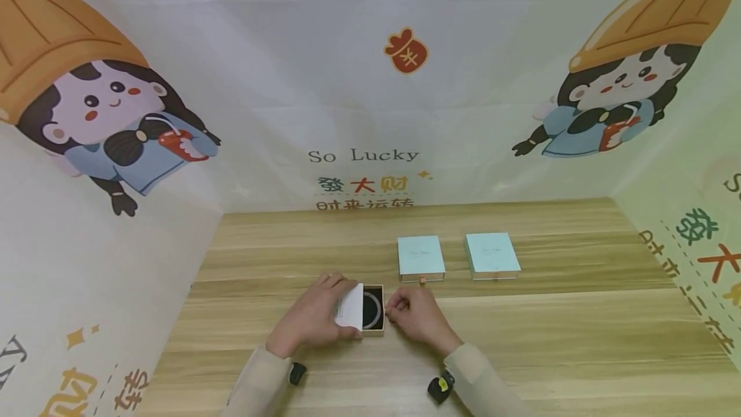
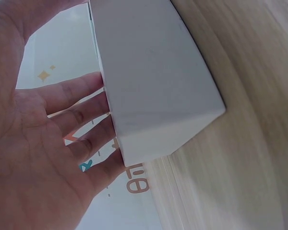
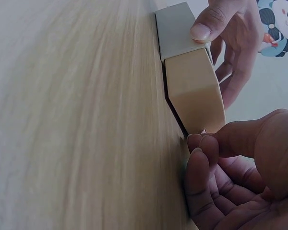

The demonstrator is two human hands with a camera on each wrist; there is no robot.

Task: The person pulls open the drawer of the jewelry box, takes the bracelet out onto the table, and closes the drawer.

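Note:
A small sliding gift box lies on the table in front of me, its white sleeve (image 1: 350, 307) on the left. The tan drawer (image 3: 194, 88) is partly out toward the right. Inside its black lining sits a pale ring-shaped bangle (image 1: 379, 309), partly covered by the sleeve. My left hand (image 1: 315, 314) grips the sleeve, thumb on the near side and fingers on the far side. At the drawer's outer end, my right hand (image 1: 419, 315) pinches a small pull tab (image 3: 204, 131), mostly hidden by the fingertips.
Two light blue boxes stand farther back, one box (image 1: 420, 256) just beyond my right hand and another box (image 1: 492, 253) to its right. A printed white cloth (image 1: 370, 101) rises behind the wooden table (image 1: 579, 340) and along both sides.

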